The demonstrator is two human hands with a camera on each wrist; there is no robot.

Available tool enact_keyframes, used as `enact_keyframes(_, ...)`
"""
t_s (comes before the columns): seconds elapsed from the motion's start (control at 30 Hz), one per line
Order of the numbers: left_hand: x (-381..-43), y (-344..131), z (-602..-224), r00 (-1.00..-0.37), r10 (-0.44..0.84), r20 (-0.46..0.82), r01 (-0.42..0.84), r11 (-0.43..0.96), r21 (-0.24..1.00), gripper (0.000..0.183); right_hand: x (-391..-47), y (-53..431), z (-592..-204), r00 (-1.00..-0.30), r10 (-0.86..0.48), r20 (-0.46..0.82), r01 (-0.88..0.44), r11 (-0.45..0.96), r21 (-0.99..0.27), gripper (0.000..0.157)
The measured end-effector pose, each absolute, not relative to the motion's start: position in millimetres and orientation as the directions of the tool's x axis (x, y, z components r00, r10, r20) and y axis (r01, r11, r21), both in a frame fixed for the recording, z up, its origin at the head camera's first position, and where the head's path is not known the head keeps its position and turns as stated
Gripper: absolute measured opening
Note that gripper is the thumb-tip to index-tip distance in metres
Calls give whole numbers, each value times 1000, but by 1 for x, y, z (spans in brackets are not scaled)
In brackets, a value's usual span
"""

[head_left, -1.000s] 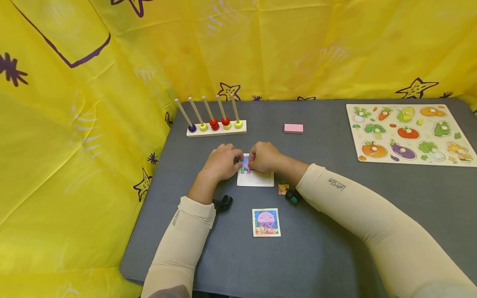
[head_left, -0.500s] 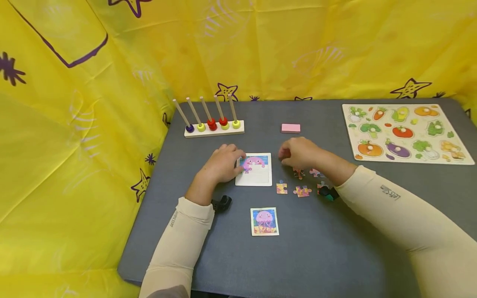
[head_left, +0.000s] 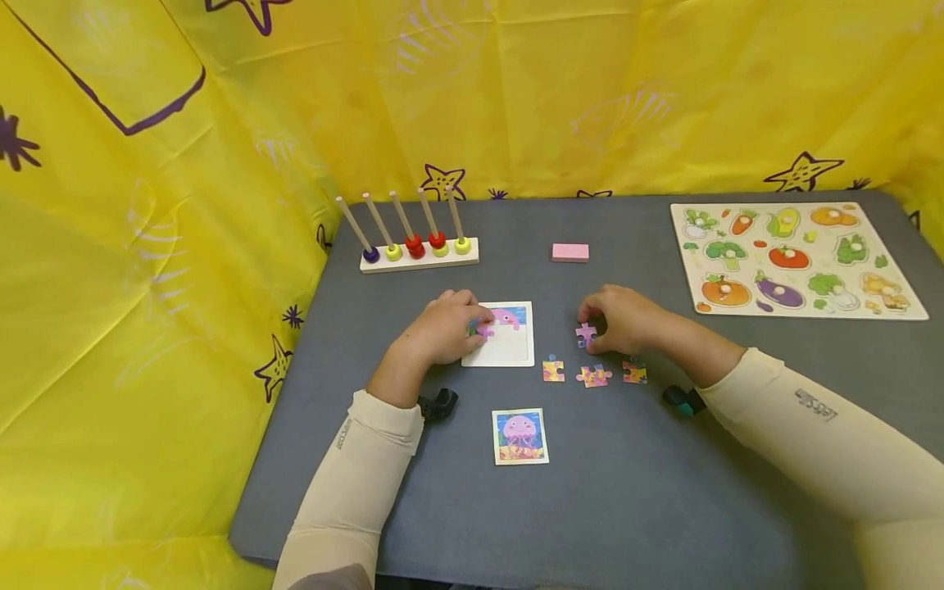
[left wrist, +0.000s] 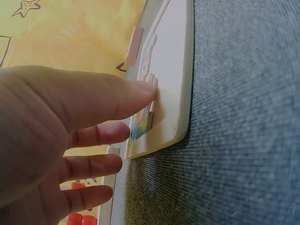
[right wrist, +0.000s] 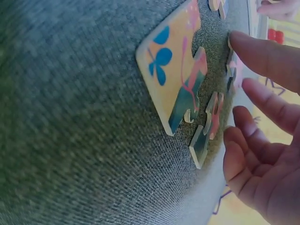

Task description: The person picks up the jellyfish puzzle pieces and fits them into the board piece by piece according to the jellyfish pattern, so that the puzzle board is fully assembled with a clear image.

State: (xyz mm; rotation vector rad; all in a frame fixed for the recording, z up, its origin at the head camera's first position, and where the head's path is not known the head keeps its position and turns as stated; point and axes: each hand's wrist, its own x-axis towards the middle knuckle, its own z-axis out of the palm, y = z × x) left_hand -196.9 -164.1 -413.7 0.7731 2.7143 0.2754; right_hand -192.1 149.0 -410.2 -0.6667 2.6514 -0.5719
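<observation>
My left hand (head_left: 446, 328) rests at the left side of a white puzzle tray (head_left: 509, 356). In the left wrist view its thumb (left wrist: 140, 93) touches a piece inside the tray, while the other fingers reach loosely past the edge. Joined pieces showing a pink jellyfish top (head_left: 506, 315) line the tray's upper part, partly covered by that hand. Right of the tray, my right hand (head_left: 625, 321) pinches a pink-and-blue puzzle piece (head_left: 586, 334) by its edges, low at the tabletop. Nearer me lie a yellow corner piece (head_left: 553, 371), a pink-yellow piece (head_left: 594, 376) and another yellow piece (head_left: 634, 372).
A jellyfish picture card (head_left: 520, 437) lies in front of the tray. Behind stand a peg counter with coloured rings (head_left: 420, 260) and a pink block (head_left: 570, 253). A vegetable knob puzzle board (head_left: 796, 262) is at the back right. Yellow cloth (head_left: 516, 98) hangs behind the table.
My right hand has left the tray, moved right to the loose pieces and taken hold of one, uncovering others. My left hand has stayed at the tray's left side.
</observation>
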Motion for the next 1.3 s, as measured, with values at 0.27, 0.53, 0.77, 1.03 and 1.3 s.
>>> enact_keyframes(0.27, -199, -165, -418, -812, 541, -221, 482, 834, 268, 39, -198, 144, -409, -853, -473, -222, -307, 798, -519, 28)
enact_keyframes(0.53, -200, -164, -418, -812, 538, -224, 481, 836, 266, 39, -212, 122, -399, -858, -484, -173, -304, 749, -588, 9)
enact_keyframes(0.77, -200, -164, -418, -821, 533, -204, 479, 838, 262, 38, -222, 80, -401, -828, -472, -301, -120, 675, -728, 13)
enact_keyframes(1.03, -201, -163, -419, -825, 528, -200, 469, 838, 278, 39, -225, 41, -414, -830, -444, -338, -59, 672, -738, 13)
enact_keyframes(1.3, -200, -162, -420, -842, 509, -176, 459, 850, 259, 37, -224, 27, -415, -850, -433, -299, -162, 756, -634, 6)
